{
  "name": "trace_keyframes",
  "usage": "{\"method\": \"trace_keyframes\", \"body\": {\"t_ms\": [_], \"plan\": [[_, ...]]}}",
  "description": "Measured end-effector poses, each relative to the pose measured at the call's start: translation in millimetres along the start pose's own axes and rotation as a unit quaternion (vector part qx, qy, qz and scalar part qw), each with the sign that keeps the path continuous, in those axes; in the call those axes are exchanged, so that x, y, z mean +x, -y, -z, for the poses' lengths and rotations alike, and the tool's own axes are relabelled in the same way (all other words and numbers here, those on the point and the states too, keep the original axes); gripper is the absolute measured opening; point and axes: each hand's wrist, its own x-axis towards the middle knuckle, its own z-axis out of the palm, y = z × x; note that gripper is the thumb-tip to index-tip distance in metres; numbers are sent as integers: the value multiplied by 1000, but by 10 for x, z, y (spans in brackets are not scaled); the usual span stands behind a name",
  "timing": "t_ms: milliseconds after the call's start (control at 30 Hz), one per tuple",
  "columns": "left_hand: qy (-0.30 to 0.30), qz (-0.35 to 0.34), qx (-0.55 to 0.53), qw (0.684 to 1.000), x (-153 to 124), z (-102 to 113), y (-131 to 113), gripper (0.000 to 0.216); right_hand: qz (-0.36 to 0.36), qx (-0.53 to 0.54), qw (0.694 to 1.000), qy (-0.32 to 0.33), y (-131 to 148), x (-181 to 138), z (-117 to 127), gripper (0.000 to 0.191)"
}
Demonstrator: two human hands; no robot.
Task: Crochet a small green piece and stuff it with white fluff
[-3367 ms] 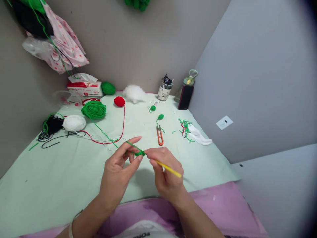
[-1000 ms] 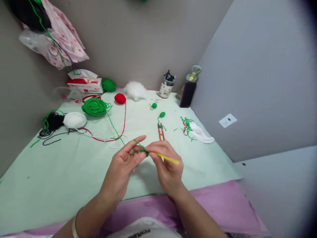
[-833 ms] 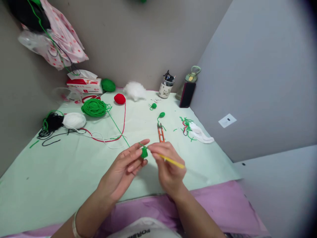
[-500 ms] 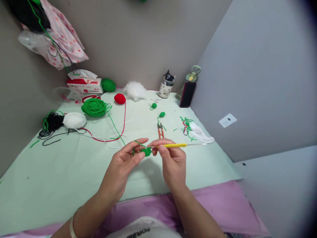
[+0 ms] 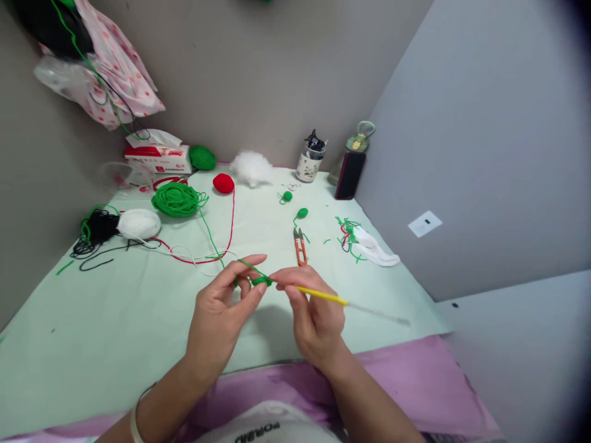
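Observation:
My left hand (image 5: 221,314) pinches a small green crochet piece (image 5: 260,281) between thumb and fingers, with green yarn looped over the raised forefinger. That strand runs back to a loose green yarn coil (image 5: 176,199) on the table. My right hand (image 5: 310,307) grips a crochet hook with a yellow handle (image 5: 323,296), its tip at the green piece and its tail pointing right. Both hands hover just above the pale green tablecloth (image 5: 115,332).
Orange thread snips (image 5: 300,247) lie just beyond my hands. Red yarn ball (image 5: 223,183), white stuffing (image 5: 252,168), white and black yarn (image 5: 124,225), tissue box (image 5: 159,159), a jar (image 5: 309,163), a dark phone (image 5: 348,175) and yarn scraps on a white cloth (image 5: 369,249) sit farther back.
The hook swung from level back to slanting down to the right, its tip again in the green piece. My left forefinger has lifted, tightening the yarn. The hands moved slightly left.

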Motion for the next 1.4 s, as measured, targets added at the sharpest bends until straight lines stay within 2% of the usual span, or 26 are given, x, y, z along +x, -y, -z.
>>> {"method": "trace_keyframes", "body": {"t_ms": [100,167,233,300,367,433,500,567,767,867,967,1033,1100,1167,1233,1300,1333,1400], "plan": [[-21,19,-46,999,-26,-44,-34,39,111,-135,985,11,-13,-12,-34,24],[17,90,-129,987,-26,-62,-60,45,144,-203,968,4,-23,-28,-48,24],[73,183,-208,958,-5,-59,-84,44,126,-184,975,-11,-29,-43,-41,27],[98,235,-254,933,25,-40,-106,41,33,-75,996,-37,-35,-45,-19,25],[92,227,-264,933,47,-16,-123,40,-92,70,991,-63,-44,-29,2,22],[85,201,-244,945,54,2,-130,42,-177,186,963,-80,-59,-7,8,19],[81,181,-217,956,50,14,-126,43,-212,240,944,-76,-74,10,-2,18],[68,172,-197,963,45,28,-119,42,-225,242,941,-72,-77,13,-14,17],[30,140,-163,976,33,55,-141,38,-233,244,935,-111,-35,-8,1,17],[46,135,-150,978,10,21,-141,38,-249,279,923,-90,-43,1,4,17],[82,140,-145,976,-10,-32,-120,36,-232,234,943,-57,-54,10,-9,17],[77,139,-142,977,-15,-66,-107,35,-217,182,958,-50,-49,3,-19,19],[51,131,-143,980,-15,-96,-103,38,-186,137,972,-47,-38,-17,-28,19],[33,134,-164,977,-11,-117,-104,42,-116,66,990,-34,-31,-44,-35,22],[46,172,-205,962,2,-121,-105,40,-33,-15,999,-15,-35,-66,-34,30],[71,224,-248,940,25,-101,-101,33,-2,-41,999,-19,-45,-71,-23,33],[77,241,-266,930,38,-83,-97,29,-22,-22,999,-33,-51,-66,-15,31],[72,245,-286,924,59,-45,-91,26,-113,69,988,-75,-61,-44,2,24]]}}
